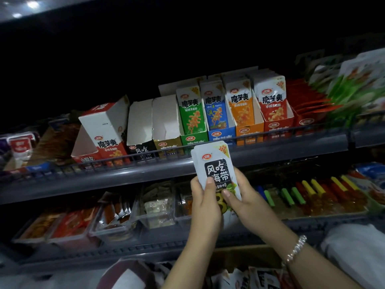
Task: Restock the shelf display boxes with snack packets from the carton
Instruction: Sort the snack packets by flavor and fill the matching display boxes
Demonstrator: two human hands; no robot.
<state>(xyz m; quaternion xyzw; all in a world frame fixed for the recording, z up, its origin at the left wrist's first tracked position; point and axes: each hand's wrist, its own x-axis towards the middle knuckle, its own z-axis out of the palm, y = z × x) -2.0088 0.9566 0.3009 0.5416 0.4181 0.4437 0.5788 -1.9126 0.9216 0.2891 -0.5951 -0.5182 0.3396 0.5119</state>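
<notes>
I see both hands raised in front of the upper shelf point(270, 151), sharing one stack of white snack packets point(215, 166) with a black label panel. My left hand point(205, 202) wraps the stack's left edge, thumb lying up across the front face and the fingers curled out of sight behind. My right hand point(242, 196) grips the lower right corner, thumb pressed on the front near the green and yellow print, fingers curled around the back. A beaded bracelet point(294, 250) sits on the right wrist. The stack stands upright, its top edge overlapping the shelf's front rail.

On that shelf, up and to the left of the stack, the black display box point(139, 130) stands with its white inner walls showing; I can't make out any packets in it. Just right of it is a gold display box point(166, 126), likewise showing bare white walls. Further right sit the green box point(190, 113), blue box point(216, 109), orange box point(241, 107) and red box point(273, 105), each showing packets. At far left a red and white box point(104, 132) leans tilted.

Near the bottom edge, below my wrists, more black-and-white packets point(260, 277) lie in a brown carton point(239, 256), partly hidden by my right forearm. The lower shelf point(145, 236) carries clear tubs of other snacks.
</notes>
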